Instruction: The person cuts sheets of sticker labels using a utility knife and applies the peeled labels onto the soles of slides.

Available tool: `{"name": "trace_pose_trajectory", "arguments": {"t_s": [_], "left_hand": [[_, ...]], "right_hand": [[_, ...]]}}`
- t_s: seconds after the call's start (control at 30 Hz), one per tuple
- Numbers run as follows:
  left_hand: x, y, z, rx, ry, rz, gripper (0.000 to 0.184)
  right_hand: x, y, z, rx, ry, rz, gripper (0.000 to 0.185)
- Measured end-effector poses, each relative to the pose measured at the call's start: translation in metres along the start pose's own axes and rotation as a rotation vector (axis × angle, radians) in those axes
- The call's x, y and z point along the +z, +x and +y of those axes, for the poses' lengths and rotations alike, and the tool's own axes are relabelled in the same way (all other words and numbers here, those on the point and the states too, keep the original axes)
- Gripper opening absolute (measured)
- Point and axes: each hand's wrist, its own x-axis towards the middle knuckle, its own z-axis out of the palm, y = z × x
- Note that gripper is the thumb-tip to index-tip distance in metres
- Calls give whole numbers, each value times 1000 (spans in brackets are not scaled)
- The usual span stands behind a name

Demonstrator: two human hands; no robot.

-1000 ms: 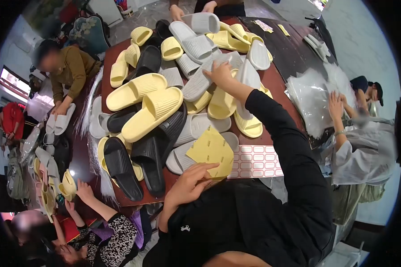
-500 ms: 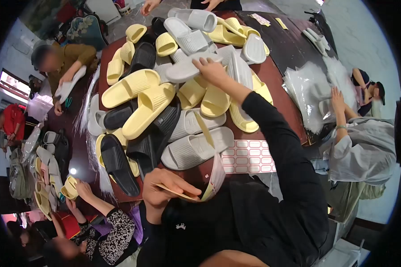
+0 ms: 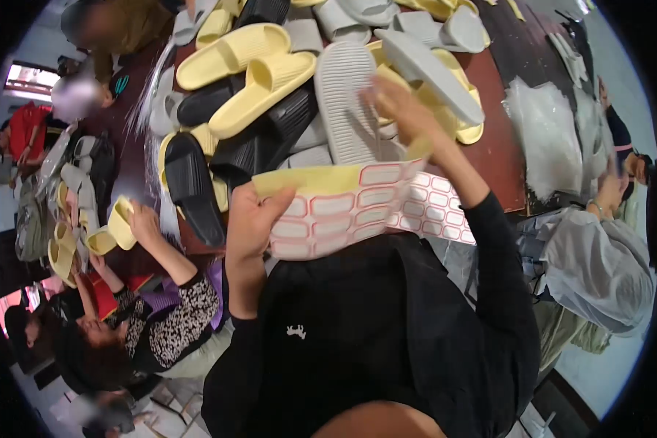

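Observation:
My left hand (image 3: pixel 252 219) is closed on the left end of a label sheet (image 3: pixel 328 219), which has red-outlined white labels and a yellow backing folded over its top edge. Behind the sheet's right side, my right hand (image 3: pixel 405 109) is blurred, with its fingertips against a grey slipper (image 3: pixel 345 95) that stands sole outward, its ridged face showing. Beside that hand, another grey slipper (image 3: pixel 434 77) lies tilted on yellow ones. A second label sheet (image 3: pixel 438 208) rests at the table edge, partly under the held one.
Yellow slippers (image 3: pixel 263 91) and black slippers (image 3: pixel 193 186) are heaped on the red-brown table (image 3: pixel 500 157). Clear plastic bags (image 3: pixel 544 139) lie at the right near a person in grey (image 3: pixel 598 255). At the left, a person's hand (image 3: pixel 146 223) holds a yellow slipper.
The label sheet has been raised and turned so its labels show. My right hand has brought the grey slipper nearer and upright. The view has shifted, with the pile higher in the frame.

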Motion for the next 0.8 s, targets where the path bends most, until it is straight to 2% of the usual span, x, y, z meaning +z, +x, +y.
{"name": "trace_pose_trajectory", "arguments": {"t_s": [0.07, 0.13, 0.17, 0.27, 0.3, 0.33, 0.4, 0.5, 0.57, 0.6, 0.63, 0.7, 0.73, 0.77, 0.8], "left_hand": [[-1, -6, -6, -32, -66, 7, 18], [-2, -9, -11, -72, -207, -30, 18], [-4, -10, -13, -74, -206, -39, 18], [-7, -15, -19, -73, -380, -83, 20], [-7, -14, -21, -76, -376, -93, 20], [-6, -14, -23, -96, -378, -100, 20], [-4, -14, -27, -139, -377, -113, 21], [-5, -7, -33, -170, -318, -133, 23], [-5, -1, -33, -151, -179, -129, 24], [2, 2, -30, -56, 5, -144, 23], [10, 5, -25, 129, 288, -174, 23], [27, 15, -11, 620, 816, -323, 21], [36, 19, -6, 773, 968, -409, 21], [43, 22, -6, 824, 1032, -474, 20], [50, 25, -9, 760, 1014, -496, 19]], "right_hand": [[-13, -16, -3, 180, 95, 298, 33], [-48, -25, -34, 566, 514, 529, 30], [-56, -31, -41, 571, 507, 535, 30], [-74, -46, -56, 597, 1009, 423, 27], [-79, -47, -63, 601, 1005, 433, 27], [-85, -47, -71, 494, 1266, 165, 27], [-92, -46, -80, 376, 1510, -103, 29], [-97, -43, -84, 366, 1133, -577, 26], [-92, -43, -79, 395, 1089, -632, 24], [-89, -43, -76, 418, 1042, -694, 22], [-87, -43, -76, 442, 996, -756, 20], [-88, -41, -80, 411, 986, -719, 19], [-88, -40, -84, 377, 976, -688, 17], [-89, -40, -85, 342, 963, -660, 16], [-89, -42, -85, 341, 954, -656, 16]]}}
